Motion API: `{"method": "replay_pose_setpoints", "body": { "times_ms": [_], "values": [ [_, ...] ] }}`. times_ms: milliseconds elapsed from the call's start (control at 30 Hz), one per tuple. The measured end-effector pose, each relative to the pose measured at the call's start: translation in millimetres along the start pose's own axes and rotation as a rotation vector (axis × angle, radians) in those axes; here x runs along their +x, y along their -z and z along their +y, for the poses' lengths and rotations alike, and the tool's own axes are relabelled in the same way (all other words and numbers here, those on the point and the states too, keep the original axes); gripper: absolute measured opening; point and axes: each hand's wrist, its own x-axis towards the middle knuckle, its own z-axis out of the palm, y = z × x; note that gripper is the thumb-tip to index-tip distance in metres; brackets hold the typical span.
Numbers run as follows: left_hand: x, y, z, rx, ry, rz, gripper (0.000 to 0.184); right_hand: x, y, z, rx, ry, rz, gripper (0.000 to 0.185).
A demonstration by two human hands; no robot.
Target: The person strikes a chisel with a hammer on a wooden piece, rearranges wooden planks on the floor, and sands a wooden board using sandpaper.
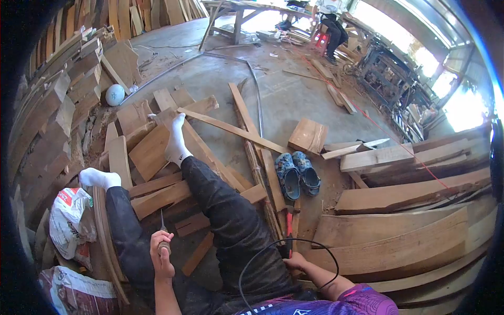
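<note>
My left hand (163,255) is wrapped round the wooden handle of a pointed tool (162,220), whose thin metal tip points away from me between my legs. Beside my right thigh, my right hand (295,261) is closed on the black lower part of a red-and-black tool (289,226). That tool stands out from the hand toward the blue patterned clogs (298,176). Wooden pieces (163,199) lie under and between my legs.
Stacked planks (399,241) fill the right side. More boards (68,94) and a white ball (115,95) are at the left, with sacks (71,220) nearer me. A black cable (252,260) loops over my lap. A seated person (333,31) is far off.
</note>
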Motion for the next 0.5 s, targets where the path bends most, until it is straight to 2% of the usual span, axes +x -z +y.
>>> {"method": "replay_pose_setpoints", "body": {
  "times_ms": [33,67,133,167,300,333,400,500],
  "values": [
    [1,-3,2,-0.002,-0.015,-0.007,0.038,-6,-2,2,0.115,0.052,0.069,0.038],
    [0,-5,4,-0.004,-0.024,-0.02,0.038,-10,-4,4,0.13,0.049,0.068,0.038],
    [-1,-5,3,0.009,-0.032,-0.048,0.037,-16,4,3,0.654,0.133,-0.077,0.015],
    [-2,-6,4,-0.002,-0.035,-0.06,0.036,-39,14,-17,0.796,0.073,-0.011,0.012],
    [-1,-10,10,0.008,-0.048,-0.062,0.034,-48,31,-33,0.87,0.138,0.058,0.013],
    [-3,-9,12,0.014,-0.052,-0.066,0.034,-34,21,-18,0.876,0.142,0.054,0.013],
    [-2,-9,15,0.102,-0.043,-0.089,0.034,17,-4,21,0.537,0.313,0.334,0.014],
    [-2,-15,17,0.095,-0.023,-0.056,0.034,-15,22,-3,0.596,0.228,0.362,0.014]
  ]
}}
